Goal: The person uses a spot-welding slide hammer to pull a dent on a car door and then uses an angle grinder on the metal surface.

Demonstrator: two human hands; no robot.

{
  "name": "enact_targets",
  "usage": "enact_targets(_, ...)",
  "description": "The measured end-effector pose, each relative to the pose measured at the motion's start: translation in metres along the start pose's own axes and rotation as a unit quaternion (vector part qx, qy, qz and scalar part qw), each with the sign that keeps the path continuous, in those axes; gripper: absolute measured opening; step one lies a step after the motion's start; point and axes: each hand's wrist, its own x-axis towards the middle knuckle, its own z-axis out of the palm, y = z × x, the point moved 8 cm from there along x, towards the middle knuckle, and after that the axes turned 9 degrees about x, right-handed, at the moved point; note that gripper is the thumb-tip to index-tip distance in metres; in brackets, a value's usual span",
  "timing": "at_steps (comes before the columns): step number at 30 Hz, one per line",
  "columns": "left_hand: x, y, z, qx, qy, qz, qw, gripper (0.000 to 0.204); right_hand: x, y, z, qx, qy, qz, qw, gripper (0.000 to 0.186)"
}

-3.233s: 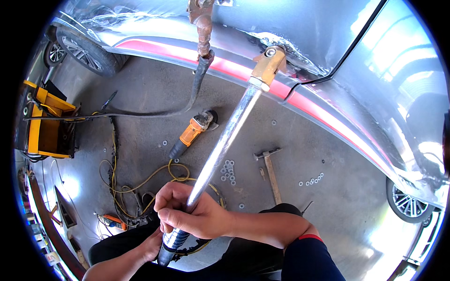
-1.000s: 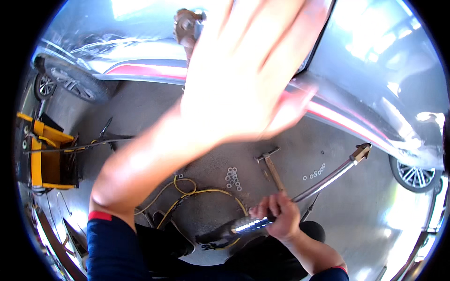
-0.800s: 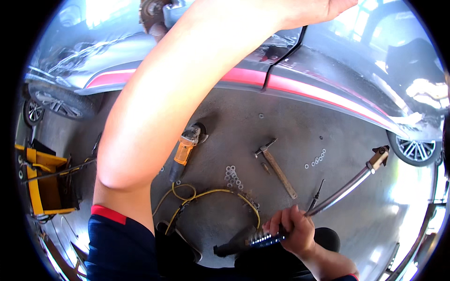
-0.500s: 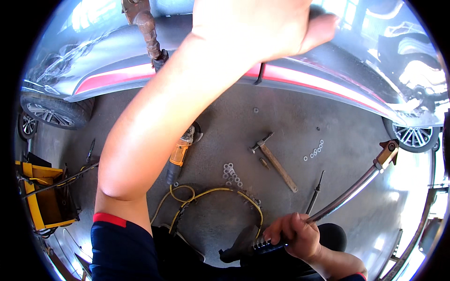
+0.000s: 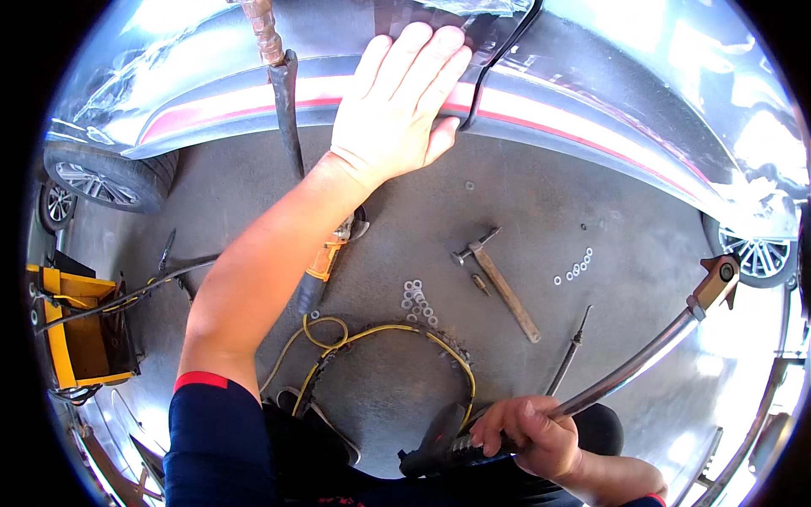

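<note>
My left hand [image 5: 397, 106] lies with its fingers stretched out on the lower side of a dark car, over the white and red stripe [image 5: 549, 115]. It rests left of the black door gap [image 5: 475, 93]. In my right hand [image 5: 539, 435], near my lap, is a dent-puller bar [image 5: 629, 363]: a shiny metal shaft with a brass-coloured, pronged head [image 5: 718, 283] and a dark handle. My fingers wrap around it near the handle end. The head points up and to the right, apart from the car.
On the floor lie a hammer [image 5: 507, 296], several washers [image 5: 416, 302], a thin pointed tool [image 5: 570, 353] and a yellow-black grinder [image 5: 319, 269]. A yellow cable [image 5: 380, 329] loops near my feet. A copper-coloured cable clamp [image 5: 263, 34] hangs at the car. A yellow cart [image 5: 63, 329] stands left.
My left hand has come down and left from high over the car to its lower side panel. The bar stays in my right hand, its head shifted slightly right.
</note>
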Motion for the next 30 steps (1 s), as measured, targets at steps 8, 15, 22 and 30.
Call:
enact_targets(8, 0.013, 0.013, -0.035, -0.073, 0.068, -0.032, 0.994, 0.093, -0.001, 0.003, -0.009, 0.004, 0.013, 0.005, 1.0, 0.055)
enact_targets(15, 0.045, 0.018, -0.028, -0.11, 0.123, -0.06, 0.984, 0.08, 0.012, 0.006, -0.008, 0.036, 0.004, 0.002, 0.999, 0.049)
enact_targets(22, 0.028, 0.024, -0.017, -0.067, 0.108, -0.02, 0.992, 0.077, 0.014, 0.002, 0.001, -0.039, 0.045, 0.041, 0.997, 0.051)
enact_targets(30, 0.035, 0.024, -0.054, -0.098, 0.012, -0.037, 0.994, 0.089, 0.009, 0.002, -0.001, -0.041, 0.039, 0.052, 0.997, 0.051)
